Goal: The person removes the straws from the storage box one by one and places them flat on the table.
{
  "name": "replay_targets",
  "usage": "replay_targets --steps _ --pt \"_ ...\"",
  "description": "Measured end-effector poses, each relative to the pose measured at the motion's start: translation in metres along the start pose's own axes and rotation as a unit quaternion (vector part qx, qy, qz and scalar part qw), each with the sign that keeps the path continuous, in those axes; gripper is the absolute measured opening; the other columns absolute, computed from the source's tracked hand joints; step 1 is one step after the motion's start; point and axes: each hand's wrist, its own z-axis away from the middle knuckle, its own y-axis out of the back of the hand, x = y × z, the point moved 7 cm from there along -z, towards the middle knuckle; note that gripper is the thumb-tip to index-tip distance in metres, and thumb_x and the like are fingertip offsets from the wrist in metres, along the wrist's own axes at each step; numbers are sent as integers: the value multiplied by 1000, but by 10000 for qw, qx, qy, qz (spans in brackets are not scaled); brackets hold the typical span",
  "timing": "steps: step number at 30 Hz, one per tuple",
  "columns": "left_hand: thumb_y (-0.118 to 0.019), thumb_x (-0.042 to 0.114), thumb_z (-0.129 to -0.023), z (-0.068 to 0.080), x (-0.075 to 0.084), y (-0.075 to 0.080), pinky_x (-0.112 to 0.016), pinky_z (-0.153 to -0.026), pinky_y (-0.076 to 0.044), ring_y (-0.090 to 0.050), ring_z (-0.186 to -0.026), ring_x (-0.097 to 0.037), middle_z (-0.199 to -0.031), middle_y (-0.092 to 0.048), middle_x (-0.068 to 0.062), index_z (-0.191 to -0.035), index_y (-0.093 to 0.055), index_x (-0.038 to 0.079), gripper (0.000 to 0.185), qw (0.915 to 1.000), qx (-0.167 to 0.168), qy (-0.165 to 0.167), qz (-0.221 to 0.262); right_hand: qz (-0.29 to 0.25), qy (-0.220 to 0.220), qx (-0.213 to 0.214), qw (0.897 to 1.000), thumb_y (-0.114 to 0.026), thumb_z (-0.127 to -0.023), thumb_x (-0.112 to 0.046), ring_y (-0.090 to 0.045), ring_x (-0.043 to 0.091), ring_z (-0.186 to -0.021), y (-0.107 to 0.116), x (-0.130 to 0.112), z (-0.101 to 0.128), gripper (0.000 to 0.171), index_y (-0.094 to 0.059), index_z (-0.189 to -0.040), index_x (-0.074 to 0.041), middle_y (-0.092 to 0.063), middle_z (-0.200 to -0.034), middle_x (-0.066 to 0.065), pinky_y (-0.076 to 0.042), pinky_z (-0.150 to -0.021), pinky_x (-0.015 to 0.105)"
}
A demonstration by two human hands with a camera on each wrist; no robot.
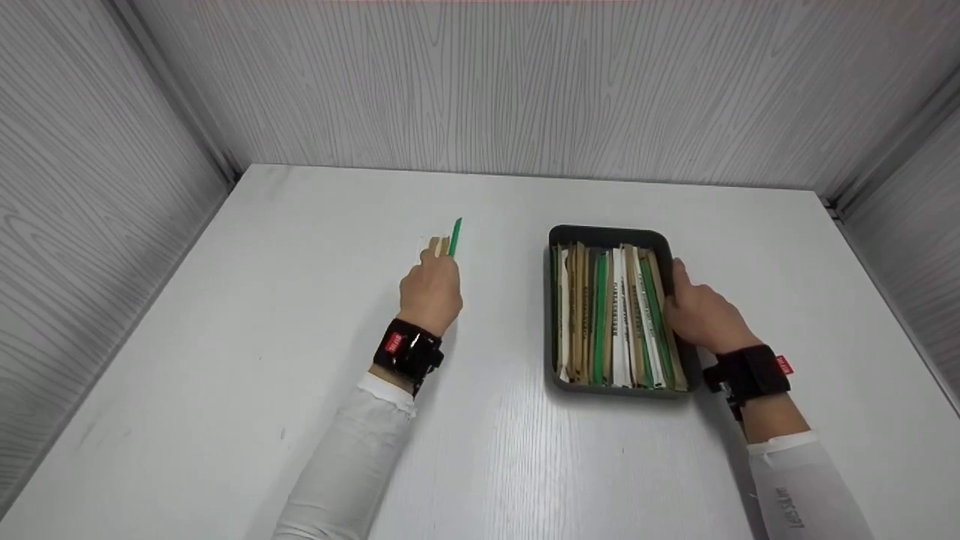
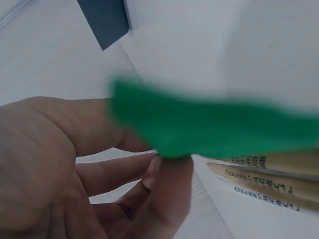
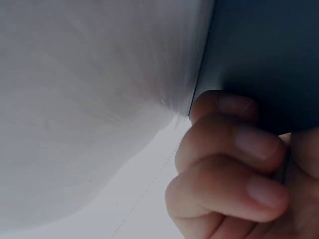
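Note:
My left hand (image 1: 430, 292) is raised over the table left of the box, pinching a few slim packets between thumb and fingers. One is a green packet (image 2: 209, 124), blurred and close in the left wrist view; beside it are brown packets (image 2: 279, 184) with dark print. To the right, my right hand (image 1: 705, 315) grips the right side of a dark rectangular box (image 1: 607, 234), thumb along its rim. Its curled fingers (image 3: 224, 189) press against the dark wall in the right wrist view. Inside the box, green, brown and white packets (image 1: 619, 322) stand on edge in a tight row.
Both hands are over a white table (image 1: 480, 450). Grey wood-grain panels (image 1: 487, 90) enclose it at the back and on both sides. Each wrist wears a black strap with a camera (image 1: 409, 351).

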Motion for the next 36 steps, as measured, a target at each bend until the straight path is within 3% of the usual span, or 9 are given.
replay_targets --steps 8,16,22,36 --pt "-61 -7 -97 3 -4 -16 -51 -67 -62 -72 -84 -38 -105 -63 -27 -105 -69 -17 16 9993 -130 -64 -342 86 142 108 9998 -34 -106 -16 -59 28 -63 1 -2 0 69 -1 -160 10 -63 -80 22 -46 -54 39" --pt "-59 -6 -98 5 -6 -23 -51 -68 -62 -71 -85 -37 -105 -62 -27 -105 -69 -16 15 9995 -90 -73 -279 28 155 109 9998 -33 -105 -15 -60 27 -64 1 -1 1 69 -1 -160 10 -64 -80 21 -48 -55 39" --pt "-61 -6 -97 8 -6 -25 -51 -66 -62 -72 -82 -37 -103 -63 -26 -103 -69 -17 15 9995 70 -130 -278 -8 204 131 9997 -34 -105 -15 -61 27 -64 1 -2 2 69 -1 -160 11 -65 -81 22 -50 -57 41" --pt "-62 -6 -98 10 -8 -24 -50 -68 -63 -73 -86 -38 -108 -64 -28 -112 -65 -17 19 9995 32 -110 -288 19 180 135 9997 -35 -106 -16 -61 28 -65 2 -2 1 69 -1 -160 11 -64 -82 23 -49 -57 41"
